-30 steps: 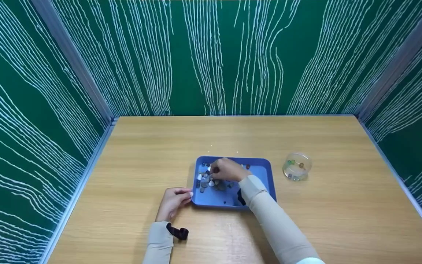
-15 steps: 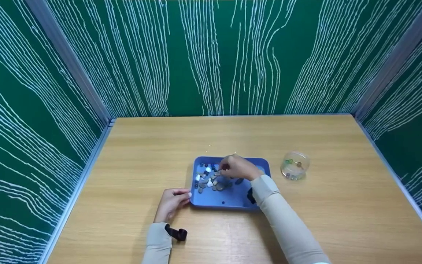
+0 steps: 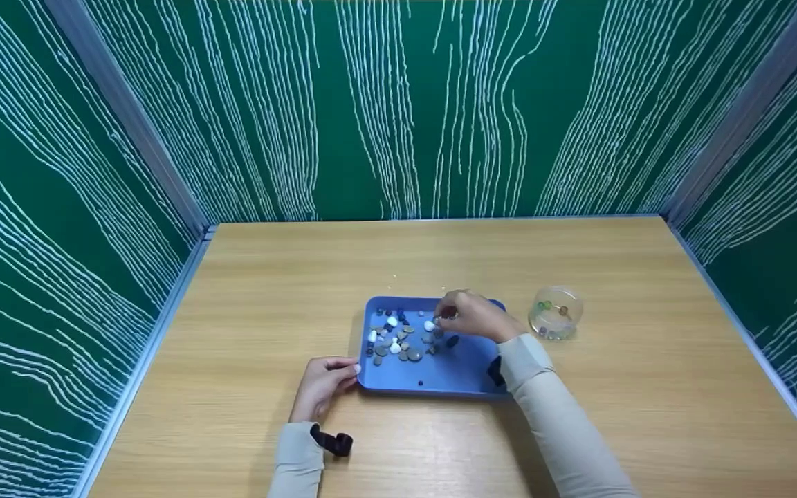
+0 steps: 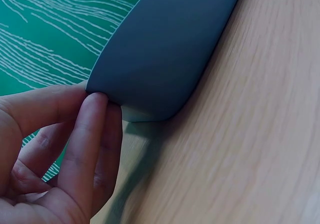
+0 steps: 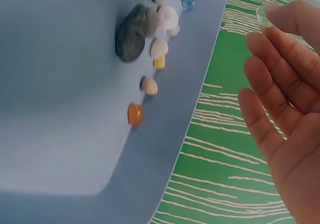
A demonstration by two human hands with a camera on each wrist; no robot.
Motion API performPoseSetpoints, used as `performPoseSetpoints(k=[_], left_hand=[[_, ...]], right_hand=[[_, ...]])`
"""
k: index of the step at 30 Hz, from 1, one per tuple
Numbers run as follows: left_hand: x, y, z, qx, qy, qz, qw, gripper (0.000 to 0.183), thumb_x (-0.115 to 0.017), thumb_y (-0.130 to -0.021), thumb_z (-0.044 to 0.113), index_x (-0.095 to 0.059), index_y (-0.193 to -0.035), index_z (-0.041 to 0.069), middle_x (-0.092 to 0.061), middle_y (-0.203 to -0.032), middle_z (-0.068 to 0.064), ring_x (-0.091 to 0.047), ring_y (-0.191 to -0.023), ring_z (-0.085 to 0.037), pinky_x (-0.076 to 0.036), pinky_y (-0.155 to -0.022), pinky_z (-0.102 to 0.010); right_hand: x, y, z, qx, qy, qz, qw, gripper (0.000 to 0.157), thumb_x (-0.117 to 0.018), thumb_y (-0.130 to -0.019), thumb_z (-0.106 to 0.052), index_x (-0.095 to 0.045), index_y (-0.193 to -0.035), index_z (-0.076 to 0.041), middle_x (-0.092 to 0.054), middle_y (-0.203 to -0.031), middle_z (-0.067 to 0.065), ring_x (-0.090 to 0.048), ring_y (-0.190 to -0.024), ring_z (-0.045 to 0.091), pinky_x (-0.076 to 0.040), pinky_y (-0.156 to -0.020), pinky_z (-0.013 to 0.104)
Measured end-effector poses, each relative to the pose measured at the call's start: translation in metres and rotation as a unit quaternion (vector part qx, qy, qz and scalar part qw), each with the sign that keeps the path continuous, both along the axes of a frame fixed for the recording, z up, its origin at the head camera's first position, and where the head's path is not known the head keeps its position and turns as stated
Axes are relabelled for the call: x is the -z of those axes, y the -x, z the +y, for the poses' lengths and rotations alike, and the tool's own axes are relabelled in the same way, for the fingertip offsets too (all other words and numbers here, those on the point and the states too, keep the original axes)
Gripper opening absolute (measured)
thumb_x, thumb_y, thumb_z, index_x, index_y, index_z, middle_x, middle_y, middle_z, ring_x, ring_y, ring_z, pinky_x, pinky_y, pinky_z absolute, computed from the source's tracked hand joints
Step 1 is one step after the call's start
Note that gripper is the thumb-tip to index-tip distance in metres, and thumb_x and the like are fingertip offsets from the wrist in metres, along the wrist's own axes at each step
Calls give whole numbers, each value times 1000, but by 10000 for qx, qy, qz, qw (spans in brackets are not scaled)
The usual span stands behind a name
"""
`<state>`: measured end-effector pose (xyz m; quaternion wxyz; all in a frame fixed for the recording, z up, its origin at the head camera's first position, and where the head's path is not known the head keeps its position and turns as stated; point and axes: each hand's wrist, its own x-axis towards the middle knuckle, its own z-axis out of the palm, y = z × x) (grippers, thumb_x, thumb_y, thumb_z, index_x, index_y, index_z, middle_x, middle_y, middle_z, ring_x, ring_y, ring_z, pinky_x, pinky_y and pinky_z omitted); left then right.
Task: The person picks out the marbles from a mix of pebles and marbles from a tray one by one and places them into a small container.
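Note:
My left hand (image 3: 326, 387) pinches the left rim of a blue tray (image 3: 468, 373); in the left wrist view the fingertips meet at its edge. Stones lie in the tray: several grey-brown pebbles (image 3: 415, 355), white stones (image 3: 394, 348) and small dark pieces. Above the tray's far right part, my right hand (image 3: 478, 318) holds a clear glass marble (image 5: 262, 17) with a yellow-green fleck between thumb and forefinger, its other fingers loosely bent. Below it in the right wrist view lie an orange piece (image 5: 135, 114), a dark stone (image 5: 131, 37) and pale pebbles.
A clear round container (image 3: 556, 325) with several glass marbles stands right of the tray. Tiny pale specks lie on the wooden table (image 3: 288, 277) behind the tray. Green panels (image 3: 364, 104) with white lines close off the back and sides.
My right hand has moved to the right and up from among the stones on the tray's left side, uncovering more stones. My left hand keeps its place at the rim.

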<state>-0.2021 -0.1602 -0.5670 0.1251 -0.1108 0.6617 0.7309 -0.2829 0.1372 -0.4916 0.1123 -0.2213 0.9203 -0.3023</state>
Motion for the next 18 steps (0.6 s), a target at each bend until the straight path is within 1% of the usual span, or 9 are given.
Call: performPoseSetpoints(k=[1,5,10,13,18], left_hand=[[0,0,0,1,2,-4,10000,33,-68,-83,-5,-60,-113,-18,-68,-96,-13,-65,-76,-9,-59,-72,-19],[0,-1,0,0,62,-71,10000,32,-69,-83,-4,-62,-112,-17,-69,-98,-15,-65,-77,-10,-60,-73,-21],[-1,-1,1,-14,84,-135,9999,31,-68,-83,-5,-62,-112,-15,-68,-101,-18,-66,-78,-11,-60,-75,-22],[-1,0,0,-1,62,-139,9999,31,-67,-83,-6,-62,-112,-16,-68,-101,-17,-66,-78,-11,-60,-76,-23],[0,1,0,-8,79,-158,9998,31,-68,-83,-6,-62,-111,-15,-68,-97,-14,-66,-76,-11,-60,-74,-23]], right_hand=[[0,0,3,-16,1,85,10000,16,-69,-86,-17,-73,-98,-8,-69,-95,5,-61,-78,14,-59,-70,30],[-3,-2,15,41,-26,185,9998,18,-69,-85,-17,-72,-99,-6,-70,-98,8,-62,-82,16,-59,-74,33],[-6,-4,31,284,-147,106,9994,21,-69,-87,-18,-71,-104,-6,-69,-101,8,-63,-86,18,-60,-79,36],[-8,-4,40,381,-180,168,9990,20,-69,-87,-18,-71,-104,-7,-69,-100,8,-64,-87,19,-61,-80,36],[-9,-3,56,396,-143,321,9986,21,-69,-87,-17,-72,-103,-4,-70,-99,10,-65,-88,22,-61,-78,37]])
